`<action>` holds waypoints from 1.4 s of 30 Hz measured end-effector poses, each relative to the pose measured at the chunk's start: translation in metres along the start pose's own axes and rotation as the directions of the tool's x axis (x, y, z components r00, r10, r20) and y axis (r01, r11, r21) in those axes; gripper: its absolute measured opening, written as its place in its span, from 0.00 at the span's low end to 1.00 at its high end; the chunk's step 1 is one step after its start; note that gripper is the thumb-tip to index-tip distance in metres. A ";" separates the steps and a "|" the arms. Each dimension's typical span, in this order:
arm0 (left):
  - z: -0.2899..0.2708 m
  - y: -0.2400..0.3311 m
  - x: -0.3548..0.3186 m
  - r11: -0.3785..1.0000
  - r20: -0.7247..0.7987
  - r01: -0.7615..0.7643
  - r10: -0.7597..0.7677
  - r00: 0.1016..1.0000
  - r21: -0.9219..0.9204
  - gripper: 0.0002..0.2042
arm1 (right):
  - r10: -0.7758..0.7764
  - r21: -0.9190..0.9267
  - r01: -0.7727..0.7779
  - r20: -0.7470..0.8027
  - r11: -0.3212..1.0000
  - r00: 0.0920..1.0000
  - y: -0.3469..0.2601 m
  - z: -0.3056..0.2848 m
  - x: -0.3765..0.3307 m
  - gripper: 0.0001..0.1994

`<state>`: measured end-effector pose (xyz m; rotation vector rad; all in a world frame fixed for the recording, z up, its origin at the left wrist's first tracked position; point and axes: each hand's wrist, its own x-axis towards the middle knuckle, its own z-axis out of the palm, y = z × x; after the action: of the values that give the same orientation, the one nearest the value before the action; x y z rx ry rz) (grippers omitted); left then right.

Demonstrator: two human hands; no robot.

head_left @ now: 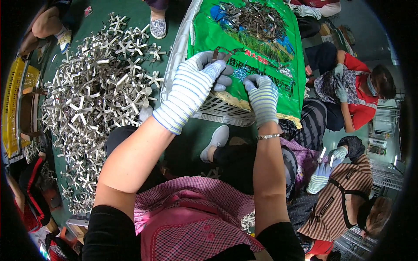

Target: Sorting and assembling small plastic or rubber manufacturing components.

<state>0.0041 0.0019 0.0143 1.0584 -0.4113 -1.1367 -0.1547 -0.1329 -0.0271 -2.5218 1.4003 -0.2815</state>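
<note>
My left hand (198, 78), in a grey-palmed striped knit glove, is closed around a small bent dark metal piece (222, 50) that sticks out past the fingertips. To its right, my right hand (264, 95), gloved the same way, hovers low over a green printed sack (209, 26). Its fingers are curled together; what they pinch, if anything, is too small to make out. Just by those fingertips lies a small cluster of thin bluish pins (242, 73). Further off on the sack sits a heap of dark metal pieces (254, 21).
The sack covers a white plastic crate (178, 48). Left of it, a large pile of pale star-shaped parts (100, 82) spreads over the green floor. A yellow crate (12, 104) stands far left. Co-workers sit close on the right, one with gloved hands (320, 176) holding white pieces.
</note>
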 end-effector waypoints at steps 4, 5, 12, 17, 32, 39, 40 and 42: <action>-0.005 -0.007 0.002 1.000 -0.011 -0.006 0.006 1.000 -0.011 0.15 | 0.047 0.168 -0.038 -0.051 0.985 0.998 0.004 0.000 0.000 0.11; -0.005 -0.007 0.002 1.000 0.004 -0.006 0.006 1.000 0.001 0.15 | 0.064 0.278 -0.043 -0.065 0.960 0.996 0.005 -0.002 -0.001 0.11; 0.005 -0.019 -0.001 0.995 0.021 0.091 -0.090 0.996 -0.046 0.14 | -0.022 0.961 -0.199 0.207 0.192 0.978 -0.024 -0.013 -0.022 0.09; 0.005 -0.030 0.004 0.962 0.041 0.148 -0.142 0.989 -0.227 0.15 | -0.028 0.885 -0.054 0.076 0.462 0.997 -0.043 -0.017 -0.024 0.09; 0.000 -0.047 0.009 0.934 -0.025 0.105 -0.121 0.992 -0.342 0.13 | -0.337 0.378 0.427 -0.282 0.821 0.898 -0.043 -0.012 -0.024 0.07; 0.001 -0.041 0.008 0.879 -0.001 0.185 -0.207 0.978 -0.439 0.10 | -0.312 0.443 0.398 -0.256 0.803 0.915 -0.048 -0.015 -0.028 0.07; 0.000 -0.041 0.008 0.872 0.000 0.196 -0.219 0.976 -0.448 0.10 | -0.310 0.447 0.391 -0.245 0.805 0.919 -0.049 -0.017 -0.029 0.07; 0.000 -0.040 0.007 0.868 -0.014 0.197 -0.228 0.973 -0.456 0.10 | -0.310 0.452 0.385 -0.232 0.805 0.922 -0.050 -0.020 -0.029 0.07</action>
<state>-0.0145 -0.0061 -0.0213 0.7360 0.0348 -1.3097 -0.1354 -0.0845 0.0052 -2.3275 0.7517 -0.7997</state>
